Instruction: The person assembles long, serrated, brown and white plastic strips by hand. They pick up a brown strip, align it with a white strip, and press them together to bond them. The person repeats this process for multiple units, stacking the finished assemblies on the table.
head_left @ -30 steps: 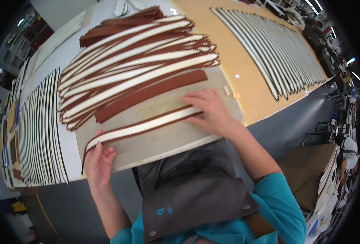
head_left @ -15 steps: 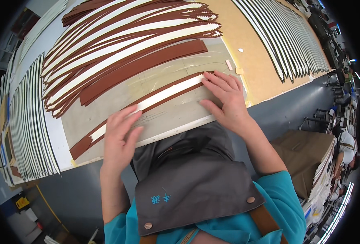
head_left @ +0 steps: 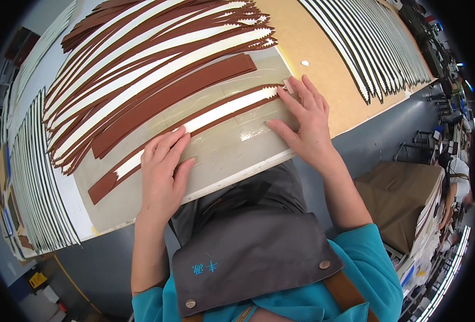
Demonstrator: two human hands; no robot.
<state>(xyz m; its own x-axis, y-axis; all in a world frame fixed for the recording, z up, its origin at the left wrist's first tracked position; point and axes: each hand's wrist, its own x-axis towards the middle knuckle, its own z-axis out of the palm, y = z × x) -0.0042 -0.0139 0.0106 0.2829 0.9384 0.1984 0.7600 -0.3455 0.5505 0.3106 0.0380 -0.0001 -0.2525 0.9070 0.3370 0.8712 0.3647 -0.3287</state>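
A long brown strip with a white band down its middle (head_left: 221, 115) lies flat on a grey work surface (head_left: 216, 163) in front of me. Its right end is notched, and a plain brown section shows at its left end. My left hand (head_left: 165, 163) lies across the strip left of its middle, fingertips on the white band, fingers stretched out. By the notched end is my right hand (head_left: 308, 121), fingers spread, the index fingertip touching or just beside the strip. A small pale block (head_left: 287, 86) sits right by those fingers.
Just behind lies a stack of plain brown strips (head_left: 175, 102), with a large pile of brown-and-white strips (head_left: 157, 59) beyond it. Rows of black-edged white strips stand out at left (head_left: 41, 177) and right (head_left: 361, 48). A covered brown stack (head_left: 398, 196) is at right.
My right hand has shifted slightly right and off the strip's notched end, which now shows more fully. The left hand still rests on the strip. The view has shifted a little.
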